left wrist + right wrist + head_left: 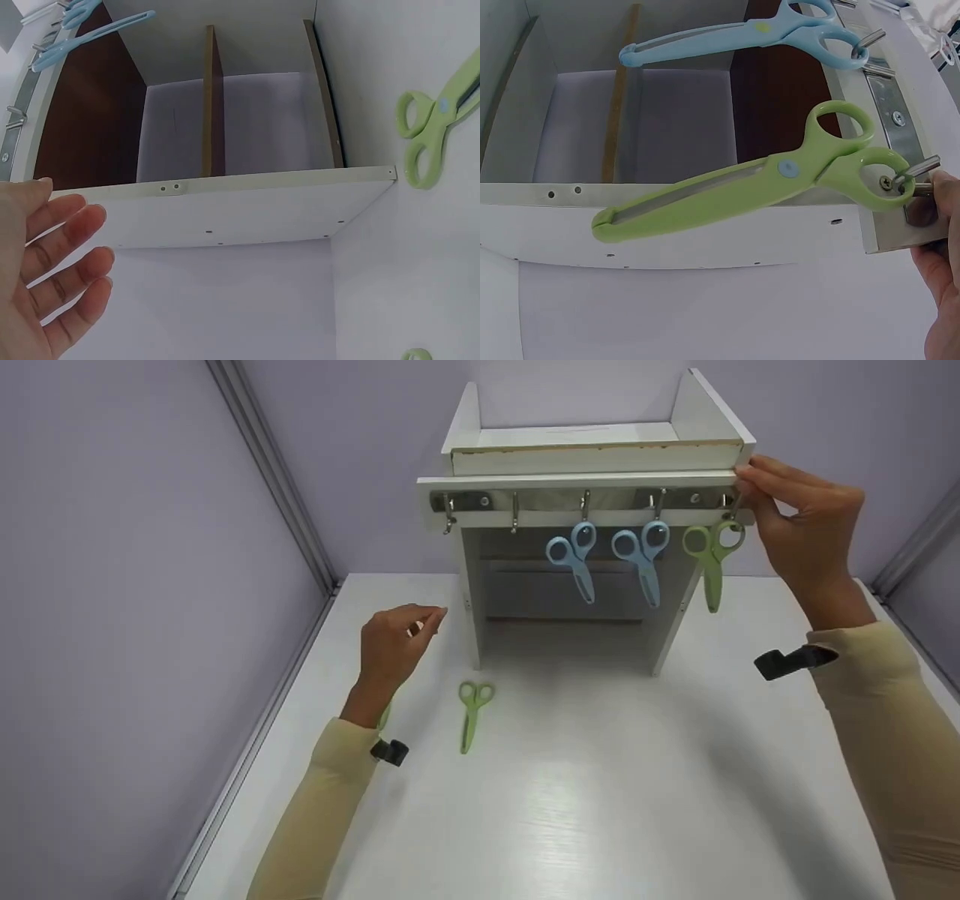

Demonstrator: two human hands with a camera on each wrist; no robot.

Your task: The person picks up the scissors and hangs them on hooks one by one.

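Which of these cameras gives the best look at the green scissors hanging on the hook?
The right wrist view: the hanging green scissors fill the frame, one handle loop over the end hook beside the right hand. The head view shows them small, at the rack's right end. The left wrist view shows only green scissors lying on the table.

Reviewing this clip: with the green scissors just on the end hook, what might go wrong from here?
The hanging green scissors sit on the outermost hook by one handle ring; the right hand, fingers right by that hook, may knock them off on leaving. The left hand hovers open, so the small white rack may shift. The green scissors on the table lie unhung.
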